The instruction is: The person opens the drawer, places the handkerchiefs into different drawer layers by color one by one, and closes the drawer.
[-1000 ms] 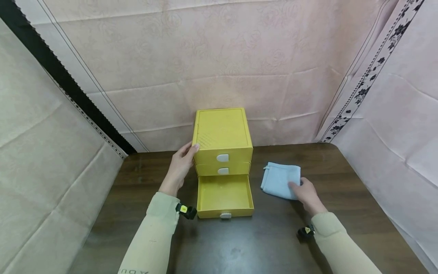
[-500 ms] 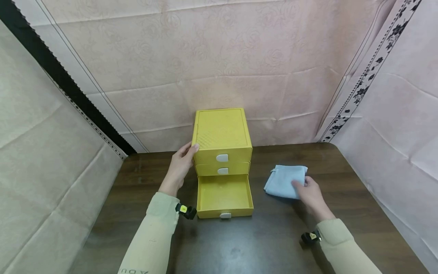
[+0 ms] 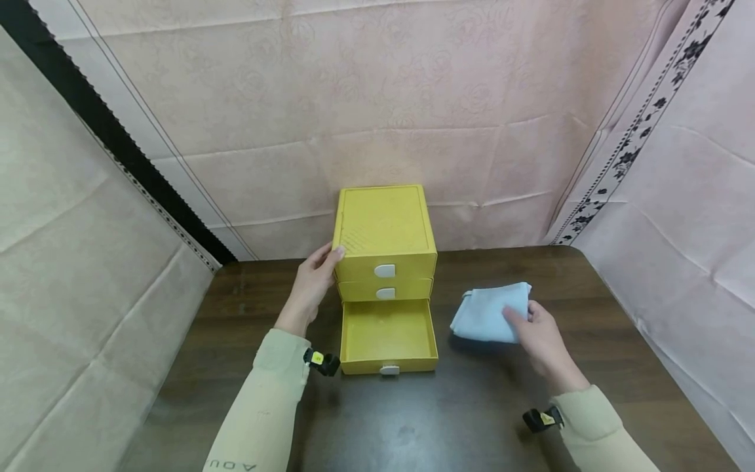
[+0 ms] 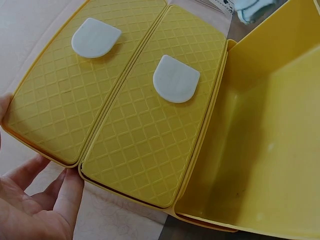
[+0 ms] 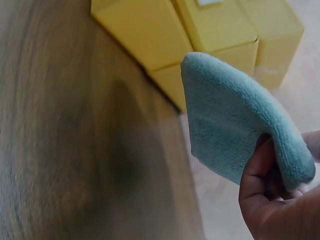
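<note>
A small yellow drawer cabinet [image 3: 386,219] stands at the back of the table. Its bottom drawer [image 3: 389,331] is pulled out with nothing visible inside; the two upper drawers are closed. My left hand [image 3: 312,285] rests against the cabinet's left side, the thumb at the upper front corner. In the left wrist view its fingertips [image 4: 70,182] touch the side near the closed drawers. To the right, my right hand [image 3: 542,337] pinches the right edge of a folded light-blue cloth [image 3: 489,314] between thumb and fingers. The cloth is lifted off the table, a shadow beneath it.
A dark wood-patterned table [image 3: 401,432] carries the cabinet. Behind it hangs a pale cloth backdrop [image 3: 377,98], with more pale cloth on both sides. White tab handles [image 3: 385,271] stick out from the drawer fronts.
The right hand has drawn slightly right and toward me, and the blue cloth has come up off the table. The left hand and the cabinet have stayed in place.
</note>
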### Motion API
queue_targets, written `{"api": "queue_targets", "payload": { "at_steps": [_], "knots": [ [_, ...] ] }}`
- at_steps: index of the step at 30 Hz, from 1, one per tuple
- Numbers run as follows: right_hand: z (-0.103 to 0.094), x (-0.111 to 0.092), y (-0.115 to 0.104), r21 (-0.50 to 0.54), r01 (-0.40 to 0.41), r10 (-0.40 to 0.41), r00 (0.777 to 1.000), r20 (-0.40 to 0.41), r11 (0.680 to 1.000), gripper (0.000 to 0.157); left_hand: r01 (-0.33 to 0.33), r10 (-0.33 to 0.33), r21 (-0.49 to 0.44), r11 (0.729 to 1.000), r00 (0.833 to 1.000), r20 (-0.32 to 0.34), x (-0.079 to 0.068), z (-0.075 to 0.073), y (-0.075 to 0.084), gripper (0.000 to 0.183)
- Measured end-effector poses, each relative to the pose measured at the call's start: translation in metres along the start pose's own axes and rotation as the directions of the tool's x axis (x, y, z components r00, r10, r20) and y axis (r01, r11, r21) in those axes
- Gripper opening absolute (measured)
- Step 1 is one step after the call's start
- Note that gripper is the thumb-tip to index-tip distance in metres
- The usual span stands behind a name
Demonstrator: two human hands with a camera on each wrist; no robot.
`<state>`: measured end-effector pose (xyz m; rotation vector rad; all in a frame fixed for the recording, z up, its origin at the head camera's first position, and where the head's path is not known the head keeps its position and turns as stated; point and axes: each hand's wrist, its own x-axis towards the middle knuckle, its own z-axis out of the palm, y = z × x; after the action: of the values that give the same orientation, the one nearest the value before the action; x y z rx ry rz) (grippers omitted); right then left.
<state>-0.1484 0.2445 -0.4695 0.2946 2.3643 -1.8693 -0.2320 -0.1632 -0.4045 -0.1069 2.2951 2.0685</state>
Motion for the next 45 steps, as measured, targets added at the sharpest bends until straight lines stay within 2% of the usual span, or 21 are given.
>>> {"api": "queue_targets", "payload": {
  "at_steps": [6,14,24,31,45],
  "knots": [
    [0.009,-0.018,-0.017,-0.006,0.065,-0.065,0.997,0.046,0.998,0.072,0.004,-0.004,0.002,1.0,1.0,0.004,0.0,0.0,0.001,0.073],
    [0.029,-0.032,-0.035,0.051,0.125,-0.13,0.986,0.107,0.991,0.061,0.001,-0.001,0.004,1.0,1.0,0.006,0.001,0.0,0.0,0.073],
    [0.051,-0.033,-0.042,0.09,0.125,-0.138,0.977,0.164,0.988,0.056,0.011,-0.011,0.013,1.0,1.0,0.008,0.0,-0.001,0.0,0.074],
    [0.074,-0.033,-0.049,0.092,0.119,-0.136,0.969,0.205,0.989,0.051,0.014,-0.014,0.014,1.0,1.0,0.008,-0.001,-0.001,0.001,0.073],
    [0.113,-0.033,-0.071,0.098,0.154,-0.177,0.936,0.303,0.983,0.044,0.023,-0.024,0.012,1.0,1.0,0.016,0.0,-0.002,0.0,0.074]
  ]
}}
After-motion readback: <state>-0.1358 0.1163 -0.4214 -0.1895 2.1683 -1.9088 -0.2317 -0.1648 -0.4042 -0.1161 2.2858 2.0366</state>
